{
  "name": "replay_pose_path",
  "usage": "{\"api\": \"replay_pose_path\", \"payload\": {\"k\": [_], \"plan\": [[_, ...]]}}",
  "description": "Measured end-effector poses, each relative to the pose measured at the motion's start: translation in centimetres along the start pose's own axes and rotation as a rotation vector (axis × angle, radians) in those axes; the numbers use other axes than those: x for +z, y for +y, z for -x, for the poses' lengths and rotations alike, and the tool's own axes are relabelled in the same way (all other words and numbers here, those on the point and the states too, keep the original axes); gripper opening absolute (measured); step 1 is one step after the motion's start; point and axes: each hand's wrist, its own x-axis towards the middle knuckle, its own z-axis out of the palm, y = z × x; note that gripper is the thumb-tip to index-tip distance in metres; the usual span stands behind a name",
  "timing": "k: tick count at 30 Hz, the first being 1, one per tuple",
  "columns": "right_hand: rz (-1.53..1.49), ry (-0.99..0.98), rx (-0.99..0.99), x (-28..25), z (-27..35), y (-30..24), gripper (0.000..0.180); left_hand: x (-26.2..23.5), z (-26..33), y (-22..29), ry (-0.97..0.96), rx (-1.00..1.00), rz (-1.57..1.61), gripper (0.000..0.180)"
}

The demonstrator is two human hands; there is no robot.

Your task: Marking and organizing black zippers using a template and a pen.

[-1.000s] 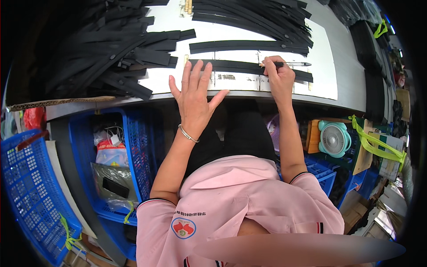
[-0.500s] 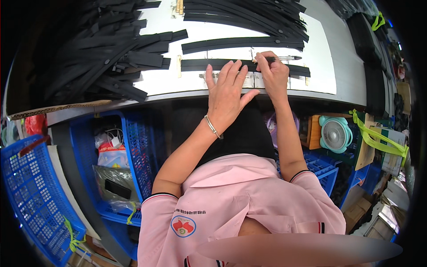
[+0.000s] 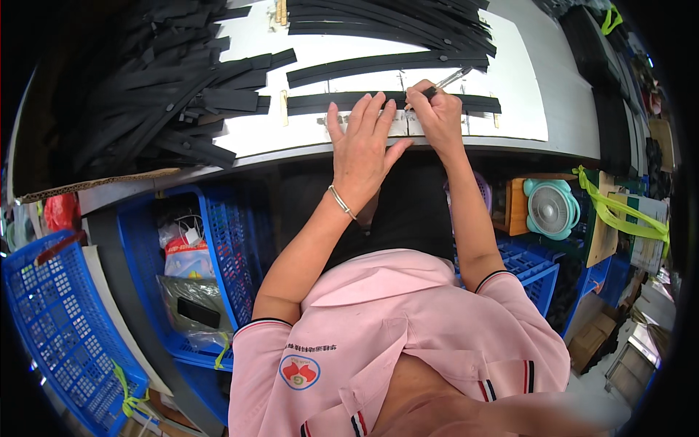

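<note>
While the right hand [image 3: 437,120] grips a pen [image 3: 457,76], the left hand [image 3: 362,153] lies spread on a black strip [image 3: 320,102].
Right hand: thumb and fingers closed around the pen, barrel slanting toward the desk's far right, writing end at the strip, contact unclear. Left hand: fingers open and fanned, fingertips on the strip; metal bangle [image 3: 342,202] at the wrist. Black strip: laid lengthwise along the near edge of the desk [image 3: 575,138], on a white board [image 3: 520,95]; beige tab [image 3: 285,108] at its left end. Beyond: a second black strip [image 3: 328,71], then a bundle of black strips [image 3: 400,25] toward the far edge. Desk's left end: a heap of black strips [image 3: 160,102], cardboard [image 3: 102,184] at its near side. Below the near edge: a blue basket [image 3: 231,255], left; a teal fan [image 3: 551,209], right.
</note>
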Motion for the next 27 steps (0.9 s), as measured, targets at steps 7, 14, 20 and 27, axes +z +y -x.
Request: {"api": "replay_pose_path", "payload": {"k": [7, 14, 20, 27], "plan": [[-0.074, -0.012, 0.007, -0.6, 0.2, -0.1, 0.018, 0.1, -0.2, 0.1, 0.006, 0.02, -0.005, 0.06], [-0.366, 0.194, 0.108, -7.2, -0.4, 0.5, 0.017, 0.3, -0.1, 0.1, -0.005, 0.03, -0.041, 0.061], [-0.219, 0.192, 0.217, -9.8, -0.4, 4.3, 0.018, 0.3, -0.4, 0.6, -0.019, 0.007, -0.042, 0.058], [-0.128, 0.213, 0.195, -9.0, -0.5, 4.1, 0.02, 2.5, -4.8, 4.2, 0.091, 0.038, 0.259, 0.031]]}}
